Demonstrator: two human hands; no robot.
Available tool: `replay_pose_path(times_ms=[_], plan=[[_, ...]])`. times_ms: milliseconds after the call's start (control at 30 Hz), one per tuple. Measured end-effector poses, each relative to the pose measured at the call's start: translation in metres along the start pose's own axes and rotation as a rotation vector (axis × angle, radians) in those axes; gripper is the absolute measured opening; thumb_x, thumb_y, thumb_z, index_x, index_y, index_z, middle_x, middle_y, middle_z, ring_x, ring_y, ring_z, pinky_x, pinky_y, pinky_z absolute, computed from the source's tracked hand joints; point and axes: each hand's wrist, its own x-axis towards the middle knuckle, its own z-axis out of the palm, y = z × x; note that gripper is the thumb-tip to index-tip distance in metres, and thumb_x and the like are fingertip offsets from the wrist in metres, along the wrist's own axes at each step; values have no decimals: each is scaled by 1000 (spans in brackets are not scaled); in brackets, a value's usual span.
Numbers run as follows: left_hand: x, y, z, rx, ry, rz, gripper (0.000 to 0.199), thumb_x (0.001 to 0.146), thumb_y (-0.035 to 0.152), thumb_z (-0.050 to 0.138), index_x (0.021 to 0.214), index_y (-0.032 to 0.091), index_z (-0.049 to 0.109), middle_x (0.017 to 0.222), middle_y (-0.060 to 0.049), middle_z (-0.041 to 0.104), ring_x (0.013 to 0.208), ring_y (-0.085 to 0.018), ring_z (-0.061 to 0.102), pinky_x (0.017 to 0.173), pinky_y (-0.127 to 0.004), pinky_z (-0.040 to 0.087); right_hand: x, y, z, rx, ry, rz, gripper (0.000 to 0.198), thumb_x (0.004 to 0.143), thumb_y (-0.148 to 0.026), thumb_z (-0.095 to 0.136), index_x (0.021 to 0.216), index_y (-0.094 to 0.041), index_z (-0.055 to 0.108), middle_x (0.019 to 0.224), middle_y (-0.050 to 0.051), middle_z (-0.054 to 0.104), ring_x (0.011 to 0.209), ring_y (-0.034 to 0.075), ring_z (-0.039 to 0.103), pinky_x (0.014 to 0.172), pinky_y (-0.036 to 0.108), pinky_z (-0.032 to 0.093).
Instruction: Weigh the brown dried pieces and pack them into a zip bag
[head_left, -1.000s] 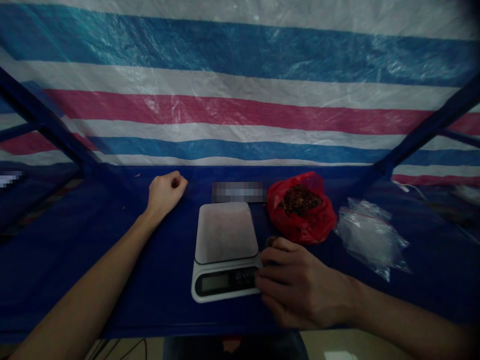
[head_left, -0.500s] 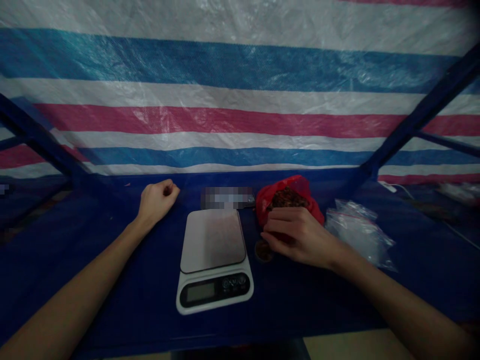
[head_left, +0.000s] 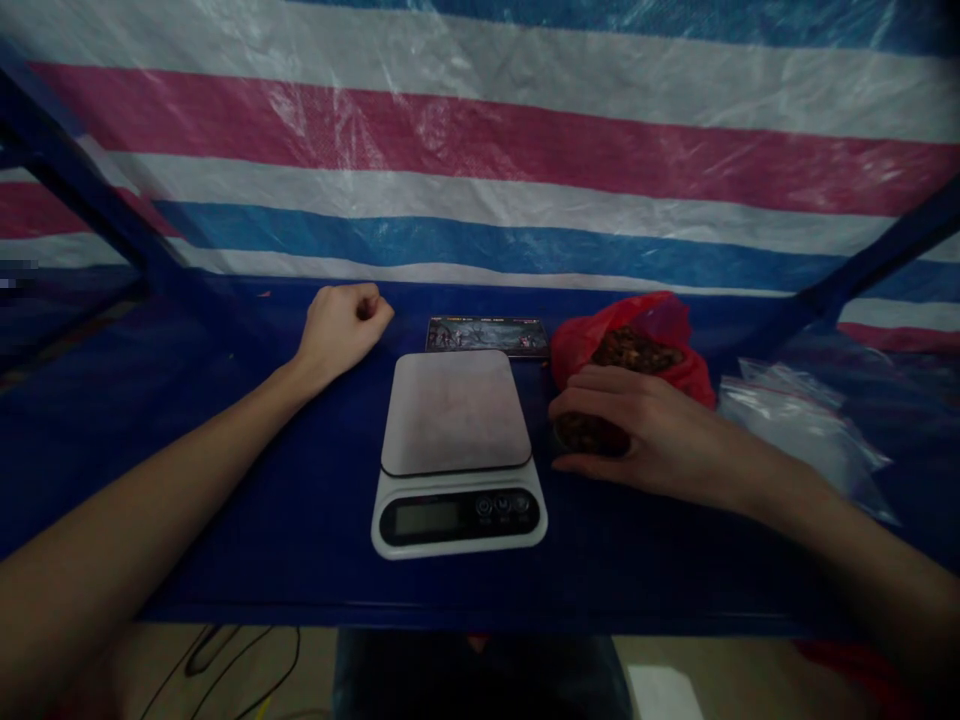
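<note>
My right hand (head_left: 637, 425) curves around a small round container (head_left: 591, 434) full of dark brown dried bits, thumb on the near side and fingers on the far side; it stands right of the scale. Just behind that hand lies an open red plastic bag (head_left: 694, 365), holding more of the brown pieces (head_left: 634, 350). A white kitchen scale (head_left: 454, 415) sits in the middle, its plate bare and its display dark. My left hand (head_left: 345, 328) rests on the blue table left of the scale, curled into a loose fist with nothing seen in it.
Behind the scale lies a flat dark box with printed pictures (head_left: 487, 336). Clear zip bags (head_left: 802, 425) are piled at the right. Blue frame bars (head_left: 90, 210) slant up at both sides, before a striped plastic sheet (head_left: 480, 140). Cables (head_left: 247, 665) lie on the floor.
My right hand has opened around the small round container, which stood beside its fingertips before. The view has tilted down and shifted left. My left hand stays curled on the table.
</note>
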Motion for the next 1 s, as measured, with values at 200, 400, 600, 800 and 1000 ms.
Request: replay_pose_path(times_ms=[200,400,600,800,1000], plan=[[-3,4,0,-55,3,-8,28,83,25,55,57,22,45,53,2,46,53,-13,45,59,-32,29,7,-6,9,-38,68,-66,26,93,-37,82,110,-19,74,96,6,70,92,25,64,86,39,49],[-3,6,2,-68,0,-3,28,83,23,56,57,22,46,54,2,46,55,-13,44,60,-32,30,5,-7,6,-25,182,-127,37,93,-48,81,114,-19,74,102,8,71,98,26,62,90,41,46],[-2,5,5,-80,9,3,30,84,24,56,56,22,44,54,2,46,54,-12,43,61,-33,29,1,-36,12,100,254,-434,17,108,-21,56,103,-13,70,100,9,77,106,24,63,96,41,43],[-2,5,7,-67,16,1,29,83,25,56,57,21,45,55,2,48,55,-12,44,61,-33,30,-1,-49,27,8,160,-555,19,107,-22,55,100,-14,71,117,9,80,117,26,63,105,42,39],[-2,5,8,-48,-6,7,27,83,24,56,58,21,48,56,1,51,56,-13,46,62,-33,30,-2,-54,28,7,119,-503,20,108,-22,53,101,-16,70,128,8,78,113,24,64,103,42,40]])
